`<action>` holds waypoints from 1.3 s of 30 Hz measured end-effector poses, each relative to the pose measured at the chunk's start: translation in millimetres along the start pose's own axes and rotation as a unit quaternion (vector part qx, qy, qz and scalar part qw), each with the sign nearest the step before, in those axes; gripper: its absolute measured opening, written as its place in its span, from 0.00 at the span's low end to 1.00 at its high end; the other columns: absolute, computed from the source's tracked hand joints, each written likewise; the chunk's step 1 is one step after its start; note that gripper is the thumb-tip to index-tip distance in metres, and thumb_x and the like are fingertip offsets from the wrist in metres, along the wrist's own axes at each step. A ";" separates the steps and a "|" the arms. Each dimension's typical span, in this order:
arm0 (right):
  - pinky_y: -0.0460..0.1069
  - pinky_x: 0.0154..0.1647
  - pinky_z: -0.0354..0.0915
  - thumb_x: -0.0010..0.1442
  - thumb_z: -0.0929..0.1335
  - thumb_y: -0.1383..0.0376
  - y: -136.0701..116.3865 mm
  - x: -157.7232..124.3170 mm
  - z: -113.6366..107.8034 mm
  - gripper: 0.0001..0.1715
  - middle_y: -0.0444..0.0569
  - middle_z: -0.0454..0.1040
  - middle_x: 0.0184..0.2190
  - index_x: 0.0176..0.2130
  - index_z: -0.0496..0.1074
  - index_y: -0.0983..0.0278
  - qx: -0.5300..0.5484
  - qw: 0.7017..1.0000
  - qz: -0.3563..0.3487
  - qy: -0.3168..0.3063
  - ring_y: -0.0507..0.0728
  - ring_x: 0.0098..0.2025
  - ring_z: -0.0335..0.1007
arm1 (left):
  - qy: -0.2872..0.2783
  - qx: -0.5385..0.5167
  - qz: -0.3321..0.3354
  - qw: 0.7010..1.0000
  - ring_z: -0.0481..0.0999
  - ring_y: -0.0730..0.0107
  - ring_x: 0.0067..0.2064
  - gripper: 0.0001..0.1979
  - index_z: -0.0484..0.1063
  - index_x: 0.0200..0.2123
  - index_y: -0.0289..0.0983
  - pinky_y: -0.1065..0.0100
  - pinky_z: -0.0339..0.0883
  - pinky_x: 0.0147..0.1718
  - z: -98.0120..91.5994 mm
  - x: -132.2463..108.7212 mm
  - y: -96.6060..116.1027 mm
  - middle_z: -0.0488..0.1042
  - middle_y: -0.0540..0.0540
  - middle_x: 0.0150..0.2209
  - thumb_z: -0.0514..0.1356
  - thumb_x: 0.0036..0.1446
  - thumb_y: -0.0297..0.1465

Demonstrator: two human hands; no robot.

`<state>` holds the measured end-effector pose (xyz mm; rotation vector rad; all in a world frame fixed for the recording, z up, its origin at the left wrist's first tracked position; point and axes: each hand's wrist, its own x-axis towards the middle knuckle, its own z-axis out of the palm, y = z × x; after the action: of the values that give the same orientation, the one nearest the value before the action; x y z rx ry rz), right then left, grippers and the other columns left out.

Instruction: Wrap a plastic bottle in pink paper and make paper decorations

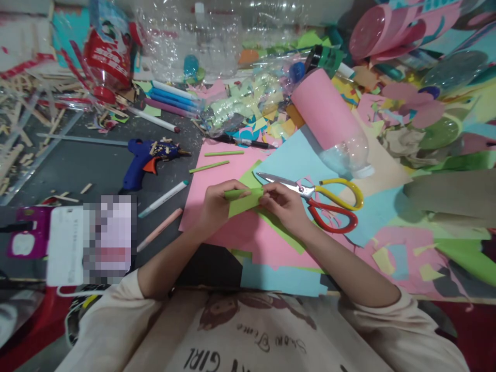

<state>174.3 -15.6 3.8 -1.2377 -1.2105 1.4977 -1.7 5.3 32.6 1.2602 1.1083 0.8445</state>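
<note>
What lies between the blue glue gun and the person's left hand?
In the head view, a white marker on dark table lies between glue gun and left hand.

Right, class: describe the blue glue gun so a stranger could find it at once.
Start at the dark grey tabletop, left of the pink paper sheet. There lies the blue plastic glue gun on its side. Unlike the nearby pens, it is pistol-shaped with an orange trigger.
</note>
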 end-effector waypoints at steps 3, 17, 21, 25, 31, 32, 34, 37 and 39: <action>0.47 0.25 0.58 0.54 0.72 0.53 -1.4 0.1 -0.6 0.15 0.42 0.69 0.22 0.29 0.72 0.61 -0.006 1.000 0.006 -0.002 0.50 0.23 0.61 | -0.015 -0.002 0.001 1.000 0.72 0.72 0.27 0.16 0.74 0.26 0.36 0.71 0.64 0.26 -1.4 -1.5 -0.9 0.75 0.49 0.25 0.68 0.50 0.44; 0.48 0.22 0.60 0.54 0.72 0.50 -3.1 -1.0 0.3 0.18 0.41 0.70 0.19 0.26 0.72 0.61 -0.007 1.000 -0.010 0.018 0.50 0.20 0.63 | -0.038 0.032 0.000 0.999 0.74 0.69 0.28 0.21 0.75 0.29 0.37 0.70 0.64 0.25 -0.4 0.0 2.5 0.76 0.47 0.27 0.63 0.54 0.51; 0.48 0.20 0.61 0.53 0.73 0.47 -5.1 -0.5 2.0 0.21 0.40 0.68 0.17 0.26 0.70 0.60 0.042 0.998 -0.017 0.051 0.50 0.18 0.63 | 0.005 0.023 0.019 1.000 0.74 0.69 0.28 0.27 0.76 0.38 0.37 0.69 0.67 0.27 -2.5 -1.7 -4.2 0.77 0.46 0.32 0.55 0.58 0.56; 0.48 0.20 0.62 0.52 0.73 0.45 -8.0 0.0 2.6 0.23 0.40 0.69 0.17 0.25 0.68 0.60 0.039 0.997 -0.010 0.058 0.51 0.18 0.64 | 0.018 0.041 0.023 0.999 0.74 0.71 0.28 0.32 0.74 0.48 0.37 0.71 0.67 0.26 -3.3 -2.1 -9.0 0.78 0.44 0.39 0.60 0.52 0.58; 0.48 0.19 0.61 0.51 0.73 0.45 -8.7 -0.2 2.7 0.23 0.40 0.68 0.17 0.24 0.68 0.59 0.022 0.997 -0.025 0.072 0.51 0.18 0.64 | 0.033 0.064 0.008 0.997 0.76 0.68 0.37 0.22 0.76 0.41 0.38 0.72 0.70 0.32 0.0 -1.1 -9.3 0.79 0.45 0.43 0.63 0.54 0.50; 0.48 0.19 0.61 0.50 0.73 0.45 -8.3 -0.1 2.6 0.23 0.40 0.68 0.17 0.25 0.68 0.59 0.029 0.996 -0.026 0.076 0.51 0.18 0.65 | 0.030 0.064 0.010 0.997 0.77 0.68 0.38 0.22 0.76 0.41 0.37 0.72 0.71 0.32 0.1 -1.1 -9.2 0.79 0.44 0.42 0.63 0.54 0.50; 0.48 0.21 0.63 0.49 0.74 0.44 -7.5 0.3 2.2 0.23 0.39 0.67 0.18 0.27 0.69 0.59 0.046 0.995 -0.022 0.080 0.51 0.19 0.66 | 0.029 0.068 0.018 0.997 0.77 0.68 0.38 0.21 0.76 0.40 0.37 0.72 0.70 0.31 0.0 -1.1 -9.3 0.79 0.44 0.41 0.63 0.54 0.49; 0.49 0.21 0.64 0.49 0.73 0.43 -7.9 1.1 1.4 0.24 0.39 0.67 0.18 0.27 0.68 0.59 0.058 0.995 -0.008 0.078 0.51 0.19 0.66 | 0.028 0.075 0.020 0.997 0.78 0.69 0.36 0.20 0.77 0.40 0.37 0.72 0.71 0.31 -0.3 -1.1 -9.6 0.79 0.45 0.40 0.63 0.55 0.48; 0.49 0.22 0.64 0.49 0.73 0.43 -9.0 1.5 1.1 0.25 0.39 0.67 0.18 0.27 0.68 0.59 0.060 0.995 -0.004 0.074 0.51 0.19 0.66 | 0.026 0.071 0.016 0.997 0.77 0.70 0.34 0.21 0.76 0.40 0.37 0.72 0.72 0.30 -0.2 -1.0 -9.9 0.79 0.45 0.40 0.63 0.54 0.49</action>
<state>173.1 -12.7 12.3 -1.2379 -1.0121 1.4261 -3.1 3.0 23.0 1.3838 1.2089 0.8383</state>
